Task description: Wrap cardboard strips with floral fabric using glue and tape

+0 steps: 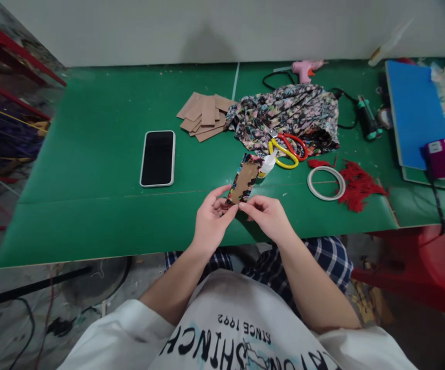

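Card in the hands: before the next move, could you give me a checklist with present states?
1. Left hand on the card: ok.
2. Right hand at the card's near end: ok, fingertips meet there.
3. Brown face in view: ok, patterned fabric borders it.
4. Near edge folded neatly: cannot tell, fingers cover it.
5. Scissors clear of the cloth: not ok, they lie partly on it.
6. Bottle capped: cannot tell.

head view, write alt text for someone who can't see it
A person's left hand holds a fabric-edged cardboard strip above a green table, right hand at its near end. Beyond lie a white bottle, scissors, patterned cloth and cardboard pieces; phone left, pale ring and red scraps right.
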Demonstrator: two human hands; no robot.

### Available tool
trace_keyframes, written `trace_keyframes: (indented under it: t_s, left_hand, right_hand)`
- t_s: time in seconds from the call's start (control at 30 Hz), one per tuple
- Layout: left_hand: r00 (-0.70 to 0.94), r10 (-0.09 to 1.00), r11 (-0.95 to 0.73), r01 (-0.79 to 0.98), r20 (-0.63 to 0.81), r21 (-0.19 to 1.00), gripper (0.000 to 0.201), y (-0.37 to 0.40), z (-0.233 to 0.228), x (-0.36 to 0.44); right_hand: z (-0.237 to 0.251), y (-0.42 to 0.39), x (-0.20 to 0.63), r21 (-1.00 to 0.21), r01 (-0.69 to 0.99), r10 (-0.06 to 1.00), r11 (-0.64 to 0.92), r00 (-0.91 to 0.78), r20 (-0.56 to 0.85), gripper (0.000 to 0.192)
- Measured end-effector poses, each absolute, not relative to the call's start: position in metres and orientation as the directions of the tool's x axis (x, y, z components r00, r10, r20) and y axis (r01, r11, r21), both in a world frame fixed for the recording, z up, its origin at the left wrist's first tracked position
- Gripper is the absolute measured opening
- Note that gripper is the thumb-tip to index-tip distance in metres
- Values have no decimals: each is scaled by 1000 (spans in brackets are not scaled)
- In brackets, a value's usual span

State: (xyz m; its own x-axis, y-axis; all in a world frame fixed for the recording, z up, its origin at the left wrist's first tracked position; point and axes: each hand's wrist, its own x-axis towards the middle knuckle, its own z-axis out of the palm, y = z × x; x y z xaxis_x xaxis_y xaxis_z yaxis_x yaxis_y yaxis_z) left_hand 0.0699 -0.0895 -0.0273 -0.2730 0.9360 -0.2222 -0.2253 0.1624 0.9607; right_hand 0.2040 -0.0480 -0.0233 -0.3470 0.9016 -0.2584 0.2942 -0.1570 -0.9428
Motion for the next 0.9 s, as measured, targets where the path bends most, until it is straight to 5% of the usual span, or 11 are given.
trace_keyframes:
  t_s: [0.13,0.4,0.6,0.8,0.9]
  left_hand:
    - [-248,938,179,-254,-243,950,43,-89,-23,66]
    - [-250,923,214,-295,-291,931,40,-91,-21,61]
    - [-239,901,245,-405,-361,881,49,-91,-18,62]
    - [-245,857,266,-545,-454,795,47,-90,-16,64]
    - [-239,848,262,-587,-473,766,43,-90,-15,66]
  right_hand:
    - [-18,-46,206,-950,268,897,-159,-362,-253,27]
    - [-13,-38,220,-990,4,985,-143,-93,-143,23]
    - [-19,-41,218,-983,-30,979,-181,-97,-178,14]
    - [-19,-45,214,-978,-104,969,-179,-188,-158,28]
    - [-20,-47,212,-987,-3,972,-160,-177,-157,41]
